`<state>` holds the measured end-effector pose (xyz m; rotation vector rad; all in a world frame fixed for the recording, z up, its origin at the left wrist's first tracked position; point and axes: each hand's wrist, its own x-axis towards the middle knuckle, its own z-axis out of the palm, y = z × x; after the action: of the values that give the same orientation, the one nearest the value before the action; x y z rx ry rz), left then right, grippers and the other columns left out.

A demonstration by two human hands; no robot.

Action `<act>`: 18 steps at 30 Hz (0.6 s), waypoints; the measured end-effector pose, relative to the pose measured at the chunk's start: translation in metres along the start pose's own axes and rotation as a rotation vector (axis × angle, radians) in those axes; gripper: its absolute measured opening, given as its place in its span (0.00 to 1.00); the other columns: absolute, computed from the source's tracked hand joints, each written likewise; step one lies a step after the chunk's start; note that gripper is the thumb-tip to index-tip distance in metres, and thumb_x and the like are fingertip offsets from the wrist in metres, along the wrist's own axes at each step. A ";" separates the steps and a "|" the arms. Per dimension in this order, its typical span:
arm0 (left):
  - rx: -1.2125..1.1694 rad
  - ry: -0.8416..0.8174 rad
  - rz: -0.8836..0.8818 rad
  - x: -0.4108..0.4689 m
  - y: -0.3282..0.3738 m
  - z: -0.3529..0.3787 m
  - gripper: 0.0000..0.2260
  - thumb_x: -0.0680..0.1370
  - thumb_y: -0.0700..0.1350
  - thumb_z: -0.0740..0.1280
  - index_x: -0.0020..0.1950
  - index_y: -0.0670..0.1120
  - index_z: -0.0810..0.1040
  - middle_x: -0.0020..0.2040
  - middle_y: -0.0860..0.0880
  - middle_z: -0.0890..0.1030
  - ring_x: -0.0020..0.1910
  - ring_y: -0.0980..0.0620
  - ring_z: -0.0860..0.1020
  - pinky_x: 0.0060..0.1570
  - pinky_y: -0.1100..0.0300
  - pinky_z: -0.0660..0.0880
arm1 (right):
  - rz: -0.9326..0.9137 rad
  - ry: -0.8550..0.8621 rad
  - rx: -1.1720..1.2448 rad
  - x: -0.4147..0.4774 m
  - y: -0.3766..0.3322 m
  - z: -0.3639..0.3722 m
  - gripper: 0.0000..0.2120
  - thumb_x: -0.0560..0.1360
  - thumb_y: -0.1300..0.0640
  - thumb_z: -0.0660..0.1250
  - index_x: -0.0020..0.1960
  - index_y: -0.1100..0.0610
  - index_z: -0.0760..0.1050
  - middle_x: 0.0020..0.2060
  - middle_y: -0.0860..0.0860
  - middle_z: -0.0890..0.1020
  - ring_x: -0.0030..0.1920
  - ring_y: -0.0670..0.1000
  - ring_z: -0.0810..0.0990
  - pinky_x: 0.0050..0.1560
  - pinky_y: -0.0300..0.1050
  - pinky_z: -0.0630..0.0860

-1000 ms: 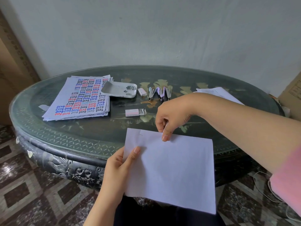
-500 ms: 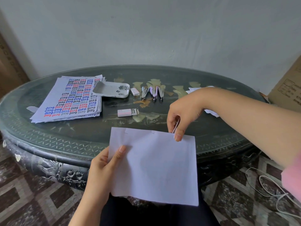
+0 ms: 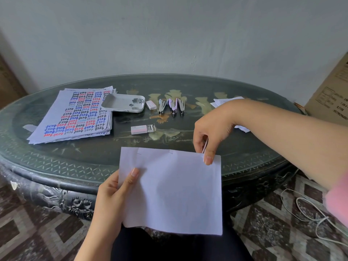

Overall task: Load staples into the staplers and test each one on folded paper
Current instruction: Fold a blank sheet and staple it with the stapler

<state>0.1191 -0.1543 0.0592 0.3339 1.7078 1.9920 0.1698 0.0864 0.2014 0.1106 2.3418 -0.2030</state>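
Looking down in the head view, the folded paper (image 3: 169, 194) is held over the near rim of the worktop (image 3: 75, 159), with its long axis running left to right. The left hand (image 3: 111, 194) grips its left edge, thumb on top. The right hand (image 3: 211, 132) pinches the top right corner with curled fingers. Three staplers (image 3: 173, 106) lie further up the worktop, noses toward the person. They are forward and left of the right hand, which is the nearer one.
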 end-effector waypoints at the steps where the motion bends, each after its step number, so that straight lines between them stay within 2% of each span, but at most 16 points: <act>1: -0.002 0.001 0.001 0.000 0.000 0.000 0.06 0.70 0.48 0.68 0.42 0.50 0.85 0.42 0.45 0.86 0.37 0.50 0.83 0.38 0.54 0.78 | -0.004 -0.001 0.001 0.001 0.001 0.001 0.13 0.70 0.47 0.74 0.51 0.53 0.83 0.45 0.44 0.84 0.40 0.39 0.78 0.48 0.36 0.75; 4: -0.004 -0.011 0.014 -0.001 -0.001 -0.001 0.12 0.67 0.56 0.73 0.44 0.50 0.85 0.43 0.45 0.86 0.38 0.49 0.83 0.38 0.54 0.79 | -0.014 0.004 -0.004 0.002 0.002 0.001 0.13 0.70 0.47 0.74 0.51 0.54 0.82 0.46 0.46 0.84 0.43 0.41 0.79 0.50 0.39 0.76; 6: 0.005 -0.019 0.013 -0.001 -0.002 -0.001 0.16 0.65 0.59 0.74 0.46 0.51 0.85 0.44 0.45 0.86 0.39 0.49 0.83 0.40 0.52 0.79 | -0.019 0.005 -0.010 0.003 0.002 0.001 0.13 0.70 0.47 0.74 0.50 0.54 0.83 0.45 0.45 0.84 0.42 0.40 0.78 0.49 0.38 0.76; 8: -0.008 -0.006 -0.001 0.000 -0.002 -0.002 0.09 0.69 0.52 0.71 0.45 0.50 0.85 0.44 0.43 0.86 0.40 0.47 0.82 0.44 0.49 0.77 | -0.018 0.005 -0.015 0.003 0.002 0.001 0.12 0.70 0.47 0.74 0.49 0.54 0.83 0.43 0.44 0.84 0.40 0.40 0.78 0.46 0.36 0.74; 10: -0.003 0.002 -0.008 0.001 -0.002 -0.002 0.07 0.70 0.48 0.69 0.44 0.49 0.85 0.43 0.43 0.86 0.40 0.46 0.82 0.45 0.48 0.76 | -0.019 0.009 -0.026 0.004 0.003 0.000 0.13 0.70 0.47 0.74 0.49 0.54 0.82 0.43 0.44 0.84 0.40 0.41 0.77 0.44 0.35 0.73; 15: 0.006 0.004 -0.006 0.000 -0.002 -0.001 0.07 0.71 0.48 0.68 0.44 0.48 0.85 0.43 0.44 0.86 0.39 0.48 0.83 0.44 0.50 0.77 | -0.019 0.004 -0.048 0.007 0.003 0.000 0.12 0.70 0.47 0.74 0.48 0.54 0.82 0.42 0.44 0.84 0.41 0.43 0.77 0.45 0.37 0.72; 18: 0.014 0.012 -0.010 0.000 -0.002 -0.001 0.07 0.70 0.49 0.69 0.44 0.49 0.85 0.43 0.43 0.86 0.39 0.46 0.82 0.45 0.48 0.77 | -0.008 0.033 -0.056 0.009 0.004 0.001 0.13 0.71 0.48 0.74 0.47 0.56 0.81 0.38 0.45 0.81 0.39 0.46 0.75 0.41 0.38 0.70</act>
<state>0.1192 -0.1550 0.0570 0.3193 1.7284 1.9794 0.1654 0.0905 0.1939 0.0776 2.3790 -0.1404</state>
